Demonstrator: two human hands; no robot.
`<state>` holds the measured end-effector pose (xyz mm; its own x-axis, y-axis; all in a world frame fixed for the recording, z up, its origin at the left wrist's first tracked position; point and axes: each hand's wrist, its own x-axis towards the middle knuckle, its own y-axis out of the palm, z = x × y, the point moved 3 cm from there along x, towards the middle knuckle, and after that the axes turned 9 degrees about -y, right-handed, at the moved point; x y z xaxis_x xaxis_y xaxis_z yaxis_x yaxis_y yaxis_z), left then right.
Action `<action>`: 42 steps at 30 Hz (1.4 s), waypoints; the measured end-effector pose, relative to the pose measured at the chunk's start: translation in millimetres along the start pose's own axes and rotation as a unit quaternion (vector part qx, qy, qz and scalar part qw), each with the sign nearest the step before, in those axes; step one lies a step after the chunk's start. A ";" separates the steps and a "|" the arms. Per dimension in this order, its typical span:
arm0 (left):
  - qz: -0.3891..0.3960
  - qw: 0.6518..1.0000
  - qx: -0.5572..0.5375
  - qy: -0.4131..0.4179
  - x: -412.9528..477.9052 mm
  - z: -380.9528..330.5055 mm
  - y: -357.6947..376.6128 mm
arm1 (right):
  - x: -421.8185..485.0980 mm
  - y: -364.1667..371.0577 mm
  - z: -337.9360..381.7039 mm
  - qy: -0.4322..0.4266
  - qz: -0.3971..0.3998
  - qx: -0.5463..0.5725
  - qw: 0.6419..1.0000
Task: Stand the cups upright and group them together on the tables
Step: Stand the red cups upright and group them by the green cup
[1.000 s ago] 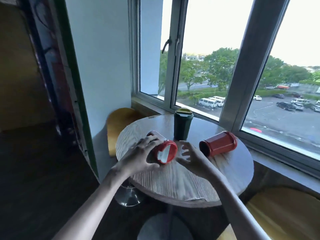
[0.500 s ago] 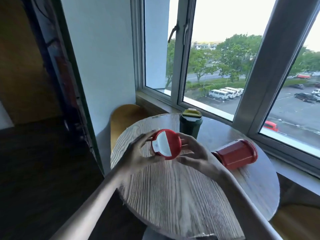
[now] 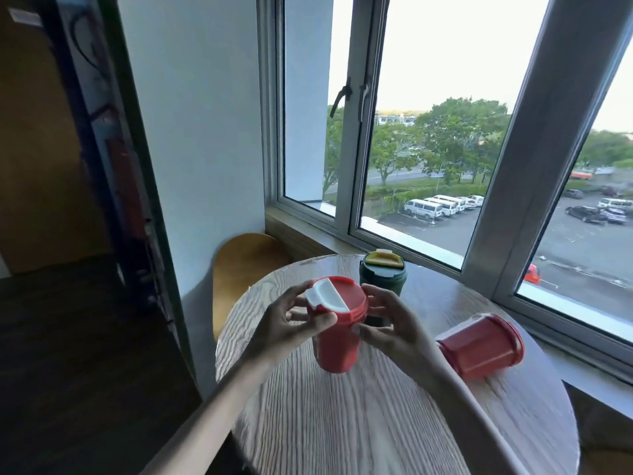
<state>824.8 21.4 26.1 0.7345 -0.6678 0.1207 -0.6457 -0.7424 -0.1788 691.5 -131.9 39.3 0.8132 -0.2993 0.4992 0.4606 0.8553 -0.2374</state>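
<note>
Head view: a round wooden table (image 3: 342,423) by a window (image 3: 445,149).
Held cup: a red cup (image 3: 337,323) with a red-and-white lid, nearly upright and tilted slightly, between both hands over the table's middle; whether its base touches the wood cannot be told.
Left hand (image 3: 291,323): fingers curled around the cup's left side, thumb across the front.
Right hand (image 3: 390,323): fingers closed on the cup's right side.
Green cup (image 3: 383,274): upright, just behind the held one.
Second red cup (image 3: 479,344): lying on its side to the right, apart from the others.
Chair (image 3: 246,265): yellow, behind the table.
</note>
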 end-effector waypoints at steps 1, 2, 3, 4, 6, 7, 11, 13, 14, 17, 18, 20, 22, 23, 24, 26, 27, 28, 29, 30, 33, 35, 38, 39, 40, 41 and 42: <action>0.003 1.000 -0.003 -0.006 -0.1 4.1 1.2 | -1.8 0.7 -3.7 0.008 -0.004 -0.001 1.000; 0.007 1.000 -0.006 -0.009 -0.2 7.7 2.5 | -3.4 1.0 -7.9 0.015 -0.008 -0.003 1.000; 0.010 1.000 -0.008 -0.011 -0.1 11.1 3.6 | -5.1 1.7 -10.6 0.020 -0.011 -0.004 1.000; 0.013 1.000 -0.007 -0.012 -0.1 14.1 4.4 | -6.9 2.3 -12.8 0.023 -0.013 -0.003 1.000; 0.021 1.000 0.004 -0.012 -0.2 18.3 5.2 | -10.4 3.1 -16.1 0.028 -0.024 0.004 0.999; 0.027 1.000 0.012 -0.010 -0.4 19.7 5.7 | -11.9 3.4 -17.7 0.028 -0.031 0.007 0.999; 0.048 0.999 0.013 -0.010 -1.9 28.2 7.8 | -17.8 5.0 -20.8 0.027 -0.052 0.004 0.998; 0.051 0.998 0.005 -0.021 -4.0 35.2 8.2 | -21.1 6.3 -22.9 0.043 -0.042 -0.005 0.998; 0.056 0.998 0.010 -0.024 -5.6 38.3 8.7 | -23.0 7.6 -24.3 0.052 -0.030 -0.009 0.998; 0.075 0.996 0.034 -0.021 -9.5 44.3 8.2 | -27.7 12.3 -26.7 0.067 -0.018 -0.026 0.997; 0.081 0.996 0.038 -0.015 -9.8 44.6 6.4 | -27.9 13.9 -26.3 0.066 -0.024 -0.037 0.997; 0.099 0.994 0.047 -0.009 -6.4 44.9 1.6 | -26.2 17.2 -25.8 0.063 -0.031 -0.066 0.995; 0.115 0.992 0.055 -0.014 -1.7 45.3 -3.9 | -24.4 20.7 -25.1 0.061 -0.032 -0.084 0.994; 0.122 0.991 0.056 -0.017 0.0 45.5 -5.9 | -24.7 21.9 -24.5 0.060 -0.033 -0.089 0.994; 0.129 0.990 0.056 -0.017 0.9 45.4 -7.0 | -25.5 22.3 -24.0 0.060 -0.034 -0.091 0.993; 0.139 0.989 0.057 -0.016 0.3 44.8 -5.5 | -29.8 22.1 -22.1 0.067 -0.032 -0.085 0.994; 0.139 0.988 0.057 -0.017 -0.8 44.0 -4.3 | -32.6 21.4 -21.5 0.074 -0.031 -0.081 0.994; 0.137 0.989 0.056 -0.019 -2.3 42.0 -3.1 | -35.8 19.9 -20.2 0.082 -0.030 -0.079 0.993; 0.133 0.990 0.049 -0.020 -4.3 40.1 -2.4 | -39.6 17.2 -18.1 0.089 -0.032 -0.083 0.992; 0.123 0.992 0.035 -0.019 -7.4 38.0 -2.2 | -44.2 12.8 -15.3 0.094 -0.036 -0.092 0.991; 0.023 0.999 -0.049 0.000 -29.3 31.1 -6.5 | -64.9 -11.5 0.5 0.100 -0.071 -0.112 0.986; -0.040 0.994 -0.086 0.046 -54.4 21.1 -5.6 | -84.4 -35.3 11.9 0.107 -0.102 -0.127 0.981; 0.059 0.994 -0.039 0.082 -83.2 0.6 26.6 | -110.6 -74.4 22.7 0.128 -0.143 -0.173 0.966; 0.111 0.990 -0.008 0.088 -85.7 -4.0 43.5 | -117.1 -87.1 22.2 0.136 -0.154 -0.193 0.959; 0.152 0.983 0.022 0.098 -84.4 -9.2 61.5 | -122.5 -98.6 20.3 0.145 -0.166 -0.209 0.953; 0.183 0.977 0.044 0.103 -79.7 -14.6 79.7 | -127.0 -108.8 17.5 0.156 -0.180 -0.215 0.947; 0.207 0.972 0.057 0.101 -71.5 -19.3 98.4 | -130.9 -117.6 12.0 0.169 -0.195 -0.211 0.943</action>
<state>704.8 -4.9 18.7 0.3544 -0.9130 0.2021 -0.8408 -0.4057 -0.3583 526.6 -188.2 11.9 0.5871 -0.7348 0.3396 0.7903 0.4296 -0.4369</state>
